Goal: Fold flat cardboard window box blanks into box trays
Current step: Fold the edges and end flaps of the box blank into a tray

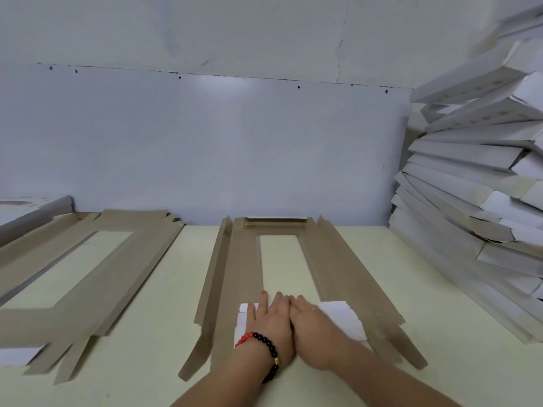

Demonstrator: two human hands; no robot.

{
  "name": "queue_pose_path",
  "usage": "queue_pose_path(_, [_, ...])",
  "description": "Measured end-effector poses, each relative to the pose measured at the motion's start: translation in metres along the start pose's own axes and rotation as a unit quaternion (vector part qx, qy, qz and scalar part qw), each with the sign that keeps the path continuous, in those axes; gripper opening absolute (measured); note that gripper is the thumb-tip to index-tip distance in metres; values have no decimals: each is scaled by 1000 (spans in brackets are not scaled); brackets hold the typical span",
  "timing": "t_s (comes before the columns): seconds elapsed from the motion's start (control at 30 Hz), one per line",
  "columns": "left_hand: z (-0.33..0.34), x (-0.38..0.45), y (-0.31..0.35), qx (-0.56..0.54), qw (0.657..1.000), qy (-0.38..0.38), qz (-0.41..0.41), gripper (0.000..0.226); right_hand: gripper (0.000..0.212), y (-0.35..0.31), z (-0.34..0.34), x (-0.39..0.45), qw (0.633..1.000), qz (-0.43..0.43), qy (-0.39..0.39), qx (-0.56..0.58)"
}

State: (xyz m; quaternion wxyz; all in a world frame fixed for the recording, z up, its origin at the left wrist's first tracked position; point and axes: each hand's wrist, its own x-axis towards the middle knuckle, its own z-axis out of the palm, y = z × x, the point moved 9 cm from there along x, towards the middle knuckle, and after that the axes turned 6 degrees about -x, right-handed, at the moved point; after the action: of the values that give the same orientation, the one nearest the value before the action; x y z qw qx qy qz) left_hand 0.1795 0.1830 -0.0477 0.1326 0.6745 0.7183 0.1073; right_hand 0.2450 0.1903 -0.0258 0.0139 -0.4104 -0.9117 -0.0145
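A brown cardboard window box blank (244,259) lies lengthwise on the pale table (188,259), its long cut-out window in the middle. The near end flap (343,318) is folded over, showing its white side. My left hand (269,324), with a bead bracelet at the wrist, presses flat on this flap. My right hand (316,330) lies flat beside it, touching it, also pressing the flap. The left side flap stands slightly raised. The far end flap (275,220) is folded back too.
A second flat blank (85,274) lies on the table to the left, on a white sheet at the near left edge. A tall leaning stack of white folded trays (476,177) fills the right side. A grey wall stands behind the table.
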Motion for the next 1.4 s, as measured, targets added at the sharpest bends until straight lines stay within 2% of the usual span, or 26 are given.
queue_pose_path(0.07, [5, 0, -4, -7, 1000, 0, -10, 68, 54, -4, 7, 4, 990, 14, 20, 138])
queue_pose_path(0.1, [7, 0, -8, 3, 1000, -7, -18, 68, 55, -2, 12, 5, 990, 17, 18, 141])
queue_pose_path(0.2, [12, 2, -18, 64, 996, -36, -45, 64, 54, 15, 29, 2, 999, 18, -15, 27])
queue_pose_path(0.27, [12, 4, -24, 102, 992, -44, -62, 62, 59, 32, 37, -1, 997, 52, -50, -15])
queue_pose_path(0.43, [9, 5, -47, 144, 984, -49, -95, 69, 67, 67, 44, -5, 986, 133, -94, -28])
queue_pose_path(0.63, [5, 1, -66, 89, 986, -26, -136, 70, 69, 101, 47, -15, 977, 184, -104, -25])
queue_pose_path(0.73, [0, -3, -70, 47, 986, 9, -162, 69, 64, 106, 43, -18, 976, 207, -66, -3])
queue_pose_path(0.87, [-12, -5, -70, 5, 985, 67, -161, 66, 54, 114, 28, -22, 968, 242, 28, 51])
queue_pose_path(0.97, [-26, -7, -70, -74, 981, 115, -139, 72, 47, 124, 17, -28, 937, 267, 97, 203])
queue_pose_path(1.03, [-36, -9, -74, -151, 969, 140, -138, 80, 50, 128, 14, -31, 911, 261, 114, 298])
queue_pose_path(1.1, [-41, -8, -77, -202, 962, 125, -134, 89, 51, 128, 13, -31, 902, 244, 102, 343])
queue_pose_path(1.27, [-41, -3, -68, -244, 966, 13, -86, 101, 49, 119, 4, -25, 903, 175, 40, 391])
queue_pose_path(1.4, [-46, -7, -56, -238, 969, -31, -54, 71, 44, 114, -6, -29, 915, 143, 2, 377])
